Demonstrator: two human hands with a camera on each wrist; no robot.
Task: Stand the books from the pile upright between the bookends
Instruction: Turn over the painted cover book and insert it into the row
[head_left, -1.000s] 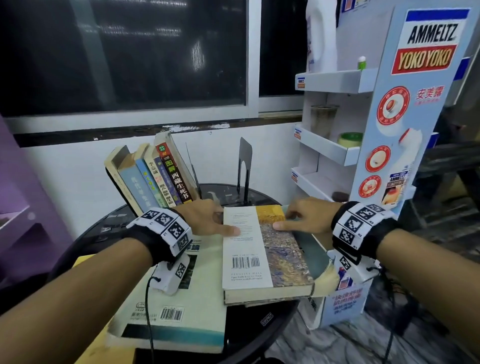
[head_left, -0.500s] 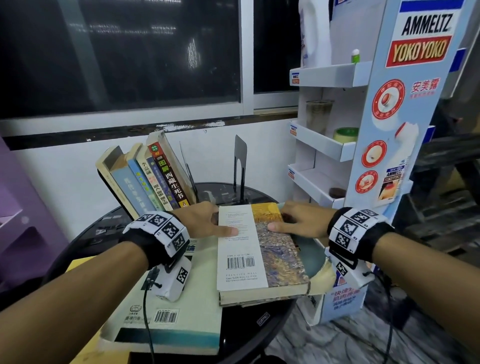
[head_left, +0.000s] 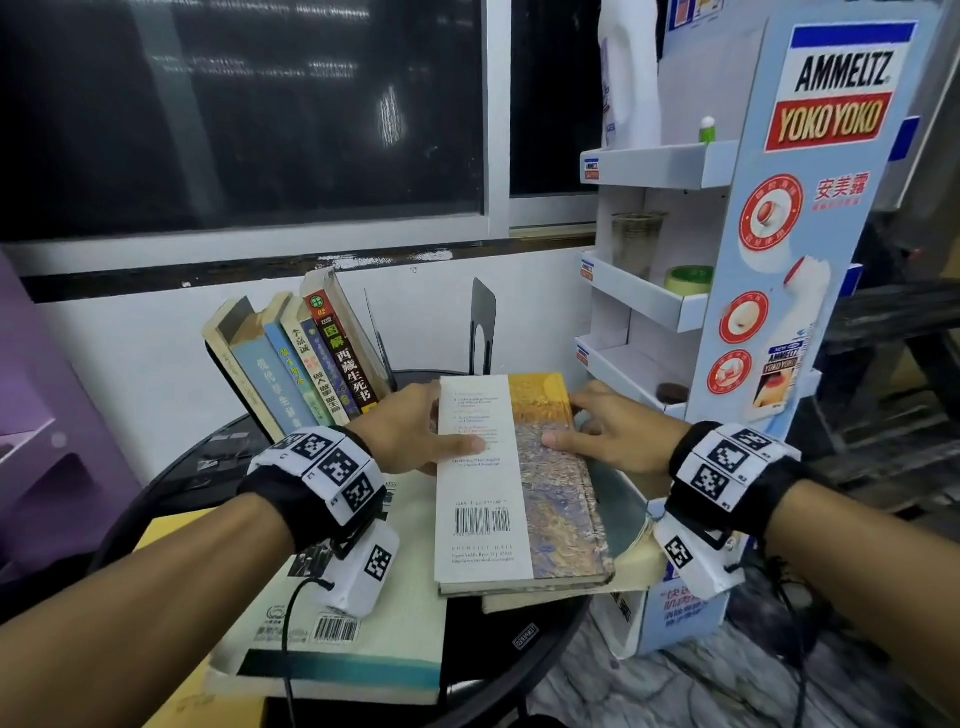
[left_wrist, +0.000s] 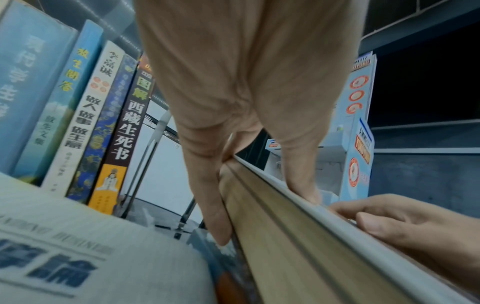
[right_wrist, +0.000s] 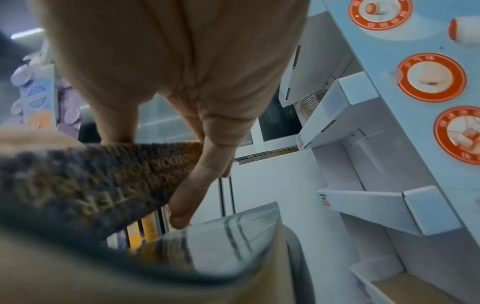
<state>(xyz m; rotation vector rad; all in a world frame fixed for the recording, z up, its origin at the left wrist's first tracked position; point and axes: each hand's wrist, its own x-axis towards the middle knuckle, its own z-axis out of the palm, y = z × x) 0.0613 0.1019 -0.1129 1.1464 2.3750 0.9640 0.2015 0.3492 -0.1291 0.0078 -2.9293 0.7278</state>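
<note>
A book with a white and painted cover (head_left: 519, 483) lies flat on top of the pile on the round black table (head_left: 524, 639). My left hand (head_left: 410, 431) grips its left page edge (left_wrist: 298, 236), thumb on the cover and fingers beneath. My right hand (head_left: 618, 436) holds the spine side (right_wrist: 91, 185), thumb on top and fingers under. The spine sits slightly above a glossy grey book (right_wrist: 221, 236) below. Several books (head_left: 311, 364) lean to the left behind my left hand. A black bookend (head_left: 483, 327) stands apart to their right.
A large white book (head_left: 363, 623) lies at the table's front left under my left wrist. A tall cardboard display stand (head_left: 821, 260) with shelves stands close on the right. Purple furniture (head_left: 41, 415) is at the left, with a wall and window behind.
My right hand has shifted from lying on the cover to gripping the spine side. The left hand keeps its hold. The book has barely moved.
</note>
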